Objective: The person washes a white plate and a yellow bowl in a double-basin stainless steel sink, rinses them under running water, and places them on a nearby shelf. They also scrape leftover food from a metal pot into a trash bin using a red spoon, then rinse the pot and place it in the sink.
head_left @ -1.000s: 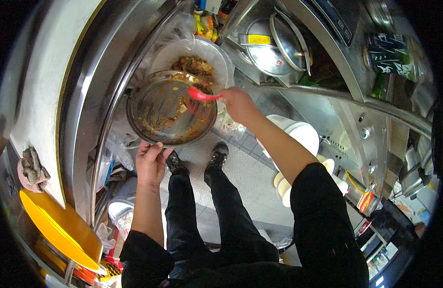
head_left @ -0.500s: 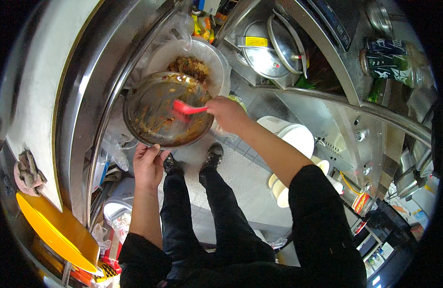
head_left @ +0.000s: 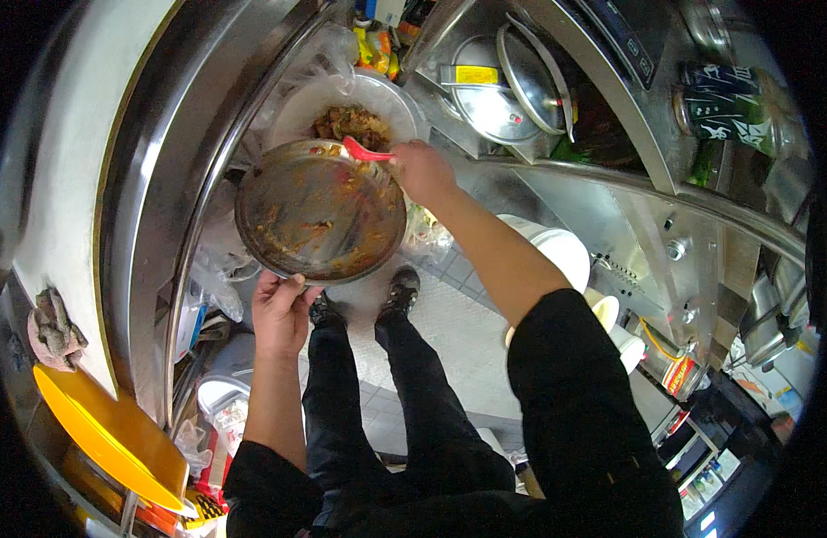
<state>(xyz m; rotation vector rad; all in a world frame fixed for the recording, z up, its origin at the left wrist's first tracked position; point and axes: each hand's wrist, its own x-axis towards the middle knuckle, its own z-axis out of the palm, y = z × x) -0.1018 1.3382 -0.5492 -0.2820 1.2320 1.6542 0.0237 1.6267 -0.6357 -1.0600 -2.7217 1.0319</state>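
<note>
- A kitchen, by its look a commercial one.
- Stainless steel panels [head_left: 585,213] and a thick steel rail [head_left: 736,216] line the right side; a pale tabletop [head_left: 73,152] with steel alongside runs down the left.
- Shiny round metal lids [head_left: 490,115] sit among the steelwork.
- A large round pan [head_left: 297,211] is smeared with food, a red spoon [head_left: 367,154] at its far rim.
- A pale tub [head_left: 400,94] contains food scraps [head_left: 349,124].
- White containers [head_left: 561,254] cluster at the right.
</note>
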